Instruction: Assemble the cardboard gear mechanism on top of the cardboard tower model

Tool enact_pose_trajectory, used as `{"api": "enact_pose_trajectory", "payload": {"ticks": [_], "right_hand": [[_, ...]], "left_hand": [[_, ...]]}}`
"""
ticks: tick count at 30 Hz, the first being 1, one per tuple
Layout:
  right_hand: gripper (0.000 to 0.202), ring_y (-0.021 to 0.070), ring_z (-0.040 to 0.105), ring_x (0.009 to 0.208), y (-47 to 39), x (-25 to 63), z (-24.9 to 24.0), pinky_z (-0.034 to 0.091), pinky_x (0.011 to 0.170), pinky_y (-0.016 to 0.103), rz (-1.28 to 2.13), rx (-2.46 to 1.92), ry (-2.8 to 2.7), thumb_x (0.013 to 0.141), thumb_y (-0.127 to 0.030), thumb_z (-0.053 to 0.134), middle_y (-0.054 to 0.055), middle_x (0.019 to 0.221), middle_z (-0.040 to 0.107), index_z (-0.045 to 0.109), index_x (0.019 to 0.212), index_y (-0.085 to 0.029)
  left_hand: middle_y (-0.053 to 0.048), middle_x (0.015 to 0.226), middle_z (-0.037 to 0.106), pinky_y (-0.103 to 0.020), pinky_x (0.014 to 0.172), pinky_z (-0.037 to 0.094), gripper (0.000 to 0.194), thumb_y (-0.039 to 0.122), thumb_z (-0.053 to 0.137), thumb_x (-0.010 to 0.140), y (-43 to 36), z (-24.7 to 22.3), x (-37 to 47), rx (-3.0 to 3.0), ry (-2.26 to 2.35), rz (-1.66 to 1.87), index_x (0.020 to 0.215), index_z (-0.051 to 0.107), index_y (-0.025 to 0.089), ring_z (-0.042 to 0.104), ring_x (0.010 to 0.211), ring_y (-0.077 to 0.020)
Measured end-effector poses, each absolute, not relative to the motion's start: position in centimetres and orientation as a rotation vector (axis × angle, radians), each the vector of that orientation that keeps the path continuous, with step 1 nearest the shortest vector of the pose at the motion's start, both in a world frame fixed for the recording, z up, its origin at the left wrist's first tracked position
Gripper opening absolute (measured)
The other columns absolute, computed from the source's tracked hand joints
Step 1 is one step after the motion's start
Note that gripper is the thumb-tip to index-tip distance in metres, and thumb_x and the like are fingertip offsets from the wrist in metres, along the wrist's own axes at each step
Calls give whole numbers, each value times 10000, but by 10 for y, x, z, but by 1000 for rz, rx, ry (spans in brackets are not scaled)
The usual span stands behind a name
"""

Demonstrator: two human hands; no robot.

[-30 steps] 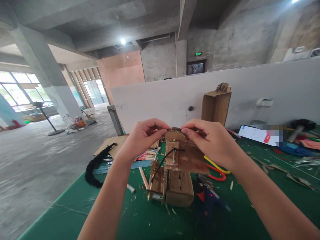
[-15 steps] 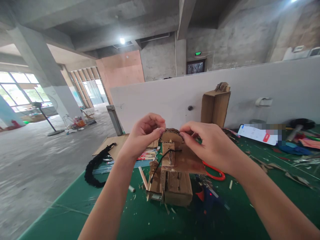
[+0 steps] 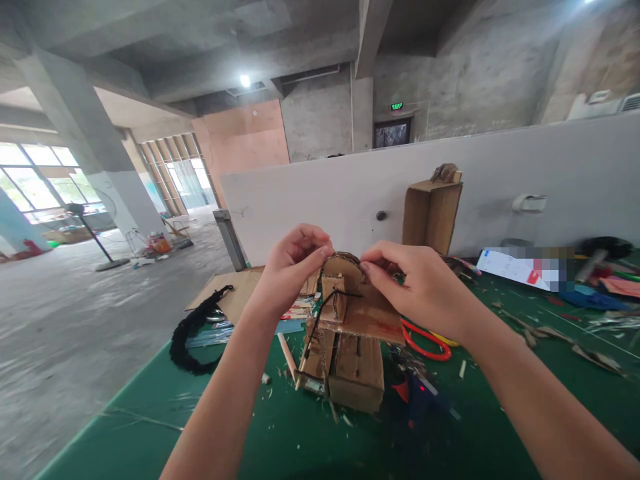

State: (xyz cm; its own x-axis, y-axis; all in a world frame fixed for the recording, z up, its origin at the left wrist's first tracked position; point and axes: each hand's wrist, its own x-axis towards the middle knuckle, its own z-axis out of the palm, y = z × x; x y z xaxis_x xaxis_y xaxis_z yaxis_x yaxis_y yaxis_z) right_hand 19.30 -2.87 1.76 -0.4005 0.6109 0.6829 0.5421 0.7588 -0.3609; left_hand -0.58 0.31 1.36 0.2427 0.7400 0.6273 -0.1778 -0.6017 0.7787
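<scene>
both hands, left hand [image 3: 290, 270] and right hand [image 3: 415, 287], pinch the rounded top piece [image 3: 343, 265] onto the cardboard model [image 3: 350, 347] standing on the green tabletop [image 3: 150, 413]; next move likely needs steady pressing in place.

Mat: green cutting mat [image 3: 150, 427] littered with cardboard scraps
Left: black braided cord [image 3: 193, 330], flat cardboard sheet [image 3: 235, 297]
Behind: upright brown cardboard box [image 3: 431, 213], white partition wall [image 3: 500, 173]
Right: red-handled scissors [image 3: 425, 343], white phone [image 3: 505, 263]
Near: dark glue gun [image 3: 417, 393]
</scene>
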Motion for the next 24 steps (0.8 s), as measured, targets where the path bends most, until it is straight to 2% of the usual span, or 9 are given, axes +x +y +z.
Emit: {"api": "enact_pose_trajectory", "payload": {"ticks": [7,10,13,24], "right_hand": [[262,90,520,603,-33,189,19,355,548,243,101,-872,-2070,953,-371,414,-32,678,617,578,849,-196],[214,103,562,659,-34,184,17,386,582,251,132,-882,-2036,903,-415,509,-26,759,648,560,903,-207],[179,109,581,670,-34,180,15,401,584,255,141,-903,-2027,868,-386,567,-23,779,659,547,880,-209],[133,93,621,694,-36,185,17,471,591,216,221,-861,-2040,872,-324,557,-28,804,692,612,933,-219]], "left_hand": [[21,798,596,-155,671,438,119,139,665,804,5,12,-5,1752,482,1542,826,558,184,549,725,-57],[19,792,593,-163,682,434,144,133,662,800,6,12,-5,1751,455,1549,794,527,180,541,724,-62],[20,775,583,-167,673,424,192,126,648,806,7,12,-4,1734,437,1554,763,469,181,522,709,-62],[36,727,528,-165,577,414,304,108,625,800,5,7,12,1453,354,1549,765,340,209,523,631,-64]]}}
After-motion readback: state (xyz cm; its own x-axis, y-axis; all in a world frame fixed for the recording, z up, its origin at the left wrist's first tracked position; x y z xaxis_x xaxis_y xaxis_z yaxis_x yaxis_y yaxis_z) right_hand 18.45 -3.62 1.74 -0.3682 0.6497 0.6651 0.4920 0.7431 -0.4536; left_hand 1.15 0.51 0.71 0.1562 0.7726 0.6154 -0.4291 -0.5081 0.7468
